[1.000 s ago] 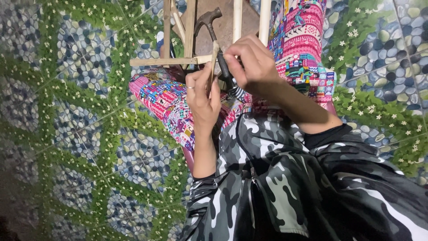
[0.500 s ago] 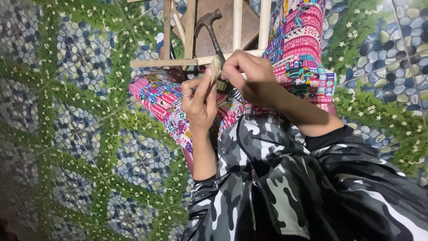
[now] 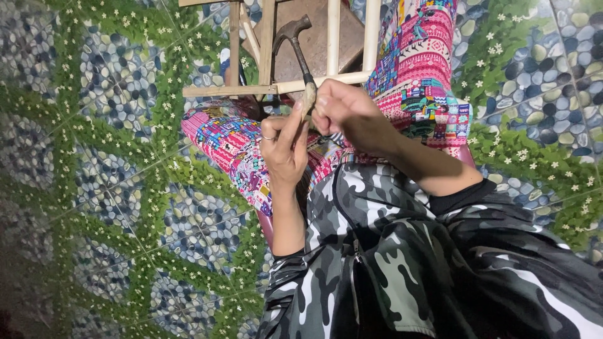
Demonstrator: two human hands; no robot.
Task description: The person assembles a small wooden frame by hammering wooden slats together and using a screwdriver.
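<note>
The right hand (image 3: pixel 345 116) is curled tight around the handle of a claw hammer (image 3: pixel 298 47), whose metal head points away past the fingers. The left hand (image 3: pixel 284 145), fingers pressed together and straight, touches the handle's butt from the other side. Just beyond both hands lies a frame of pale wooden slats (image 3: pixel 276 86), resting over patterned pink trousers (image 3: pixel 229 138).

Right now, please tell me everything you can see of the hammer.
The hammer has a dark metal claw head and a slim dark shaft; its grip end looks worn and pale. It points away from the person, head raised over the wooden frame. The right hand grips its handle; the left hand touches the handle end.
</note>
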